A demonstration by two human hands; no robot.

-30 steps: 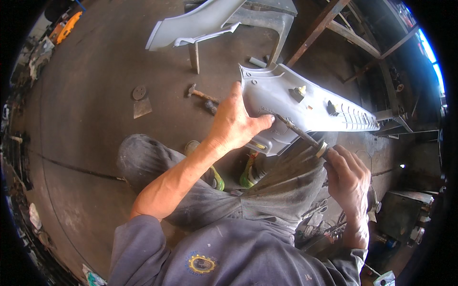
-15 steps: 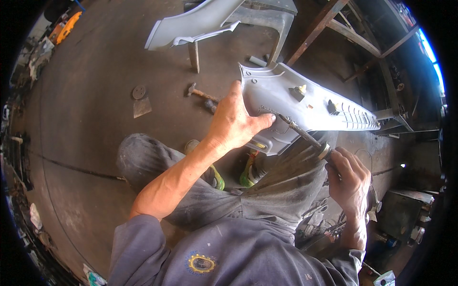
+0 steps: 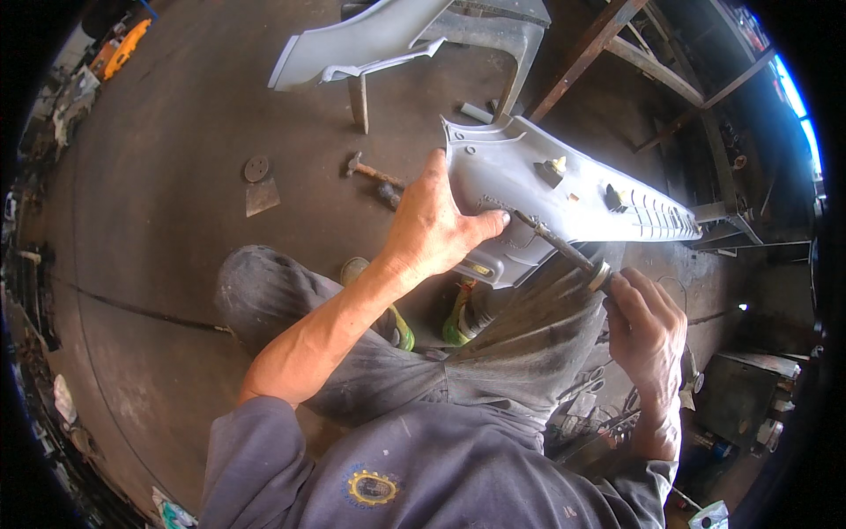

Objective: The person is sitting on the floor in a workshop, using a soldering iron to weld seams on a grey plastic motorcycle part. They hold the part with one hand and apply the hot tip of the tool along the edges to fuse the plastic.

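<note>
The grey panel (image 3: 502, 176) is sitting in front of the person's lap, its ribbed end pointing off to the right. The left hand (image 3: 432, 225) is holding the panel by its left edge, the thumb pressing on the face. The right hand (image 3: 648, 326), below and to the right of the panel, is closing around the handle end of a slim rod-shaped tool (image 3: 568, 250) with a round collar. The tool's tip is lying by the left thumb at the panel's face; whether it is touching cannot be told. A hammer (image 3: 379, 176) is resting on the floor (image 3: 176, 203) left of the panel, and a round disc (image 3: 256, 169) is lying farther left. Beyond the panel, a stool (image 3: 520, 40) is supporting another grey piece (image 3: 361, 53).
</note>
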